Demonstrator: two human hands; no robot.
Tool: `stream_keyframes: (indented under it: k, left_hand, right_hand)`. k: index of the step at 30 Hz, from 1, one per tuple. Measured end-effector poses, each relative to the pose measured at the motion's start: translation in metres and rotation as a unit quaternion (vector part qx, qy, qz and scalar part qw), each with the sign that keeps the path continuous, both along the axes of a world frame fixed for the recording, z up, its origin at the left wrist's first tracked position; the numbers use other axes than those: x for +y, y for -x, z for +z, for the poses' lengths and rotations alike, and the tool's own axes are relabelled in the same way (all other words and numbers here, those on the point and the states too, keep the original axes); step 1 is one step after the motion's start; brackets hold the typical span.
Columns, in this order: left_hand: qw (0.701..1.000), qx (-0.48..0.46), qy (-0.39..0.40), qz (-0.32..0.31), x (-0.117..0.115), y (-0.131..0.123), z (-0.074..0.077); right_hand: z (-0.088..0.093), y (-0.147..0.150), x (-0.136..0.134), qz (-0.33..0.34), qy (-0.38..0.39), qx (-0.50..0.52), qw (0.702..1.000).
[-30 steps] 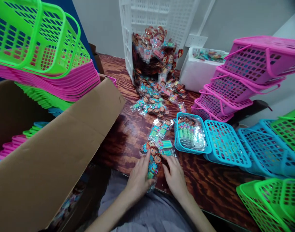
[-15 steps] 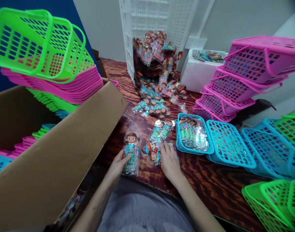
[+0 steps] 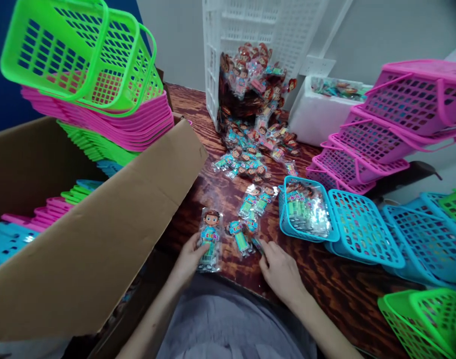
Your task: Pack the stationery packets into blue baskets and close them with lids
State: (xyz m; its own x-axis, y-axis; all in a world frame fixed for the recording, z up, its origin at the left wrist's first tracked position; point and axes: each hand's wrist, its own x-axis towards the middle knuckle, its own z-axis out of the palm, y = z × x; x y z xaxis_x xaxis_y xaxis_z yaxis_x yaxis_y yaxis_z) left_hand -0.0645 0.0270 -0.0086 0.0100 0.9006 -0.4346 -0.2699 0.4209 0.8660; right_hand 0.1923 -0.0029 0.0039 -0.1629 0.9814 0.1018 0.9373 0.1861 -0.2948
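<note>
My left hand point(image 3: 186, 262) is closed on a clear packet point(image 3: 210, 232) with a cartoon figure on its front, thumb on top, over the front of the dark wooden table. My right hand point(image 3: 282, 269) pinches another cartoon packet point(image 3: 257, 245) at its edge; it is tilted, so its face hardly shows. Just left of those fingers lies a loose packet with green sticks point(image 3: 241, 238). Two more packets point(image 3: 257, 202) lie behind it. To the right, a blue basket point(image 3: 283, 219) holds several packets in a row.
A white crate point(image 3: 212, 75) spills a heap of packets point(image 3: 250, 144) onto the table point(image 3: 347, 286). At left, a cardboard box point(image 3: 145, 219) holds stacked baskets point(image 3: 112, 122). Pink baskets point(image 3: 377, 127), blue baskets point(image 3: 366, 229) and green baskets point(image 3: 426, 316) stand at right, with a white foam box point(image 3: 306, 117) behind.
My right hand has drawn back toward me from the loose packets and now pinches one. A packet lying there shows its green sticks. My left hand still holds its packet. The view shifted slightly.
</note>
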Motion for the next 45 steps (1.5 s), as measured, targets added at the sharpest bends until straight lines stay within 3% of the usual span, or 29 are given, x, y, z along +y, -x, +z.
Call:
stream_keyframes:
  k: [4,7,10,13,18,19,21,24,27,30,33,35,36,40,42,43,45]
  left_hand:
    - [0.999,0.033,-0.029,-0.008,-0.009,-0.016,-0.002]
    - [0.998,0.033,-0.052,-0.011,-0.018,-0.040,-0.001]
    - [0.998,0.018,-0.051,-0.013,-0.024,-0.059,0.004]
    - [0.999,0.007,-0.040,0.010,-0.021,-0.061,0.007]
    - [0.998,-0.050,-0.004,0.029,-0.006,-0.037,0.007]
    - [0.998,-0.058,0.000,0.021,-0.003,-0.032,0.008]
    - [0.998,-0.061,0.009,0.006,0.002,-0.022,0.008]
    - [0.999,-0.045,0.013,0.007,0.008,-0.011,0.011]
    - [0.999,-0.036,0.020,0.027,0.013,-0.004,0.013]
    - [0.996,-0.063,0.056,0.030,0.016,0.002,0.015]
    - [0.992,-0.090,0.085,0.031,0.015,0.008,0.013]
    - [0.991,-0.095,0.084,0.033,0.013,0.012,0.012]
    - [0.992,-0.095,0.079,0.036,0.012,0.013,0.011]
    - [0.994,-0.089,0.054,0.041,0.003,0.001,0.013]
    - [0.993,-0.098,0.051,0.035,-0.002,-0.013,0.014]
    - [0.993,-0.105,0.051,0.029,-0.004,-0.021,0.015]
    - [0.991,-0.124,0.046,0.014,-0.007,-0.036,0.015]
  right_hand:
    - [0.011,0.022,0.004,-0.092,0.004,0.169,0.981]
    - [0.015,0.051,0.011,-0.100,0.001,0.227,0.969]
    - [0.013,0.080,0.011,-0.084,0.010,0.224,0.971]
    - [0.012,0.096,0.005,-0.046,0.037,0.267,0.962]
    - [0.017,0.084,0.009,0.040,0.143,0.448,0.882]
    - [0.017,0.077,0.013,0.043,0.147,0.453,0.878]
    - [0.016,0.061,0.026,0.017,0.110,0.393,0.913]
    - [0.013,0.044,0.044,-0.046,0.033,0.174,0.983]
    - [0.010,0.046,0.052,-0.060,0.027,0.004,0.998]
    - [0.004,0.055,0.052,-0.040,0.037,-0.012,0.998]
    - [-0.007,0.051,0.051,-0.027,0.078,0.107,0.991]
    - [-0.013,0.044,0.051,-0.068,0.135,0.244,0.958]
    - [-0.013,0.042,0.051,-0.099,0.162,0.327,0.926]
    - [0.005,0.047,0.050,-0.172,0.197,0.640,0.723]
    - [0.018,0.059,0.049,-0.175,0.170,0.721,0.648]
    - [0.022,0.065,0.048,-0.171,0.155,0.739,0.633]
    - [0.023,0.075,0.045,-0.158,0.143,0.729,0.650]
